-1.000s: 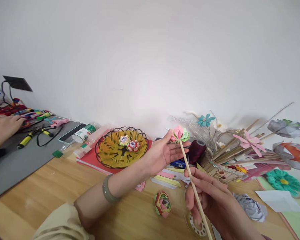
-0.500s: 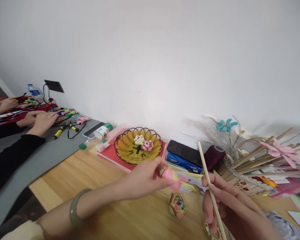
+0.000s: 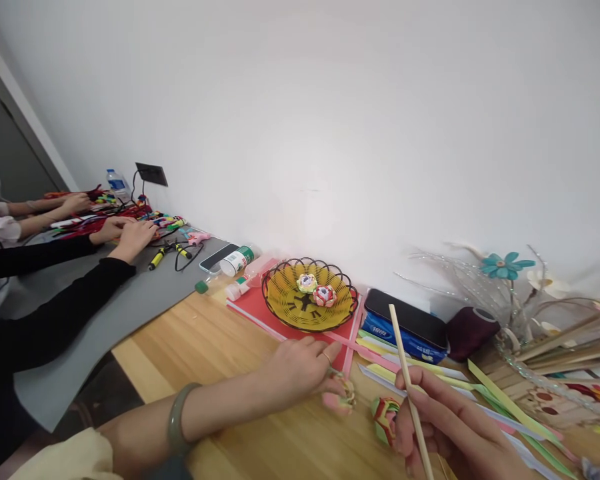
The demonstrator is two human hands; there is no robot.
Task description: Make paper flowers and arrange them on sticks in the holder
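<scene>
Pink paper flower [image 3: 339, 399] now off the stick [image 3: 409, 383], down on table in left hand [image 3: 300, 367]'s pinch; right hand [image 3: 450, 433] gripping stick

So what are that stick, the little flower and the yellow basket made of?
The stick in the right hand looks like bare wood or bamboo: pale, matte, straight. The pink flower at the left hand seems folded paper, with creased layered petals. The basket looks like dark wire with yellow woven strands, possibly plastic. The table shows a wood-grain finish.
</scene>
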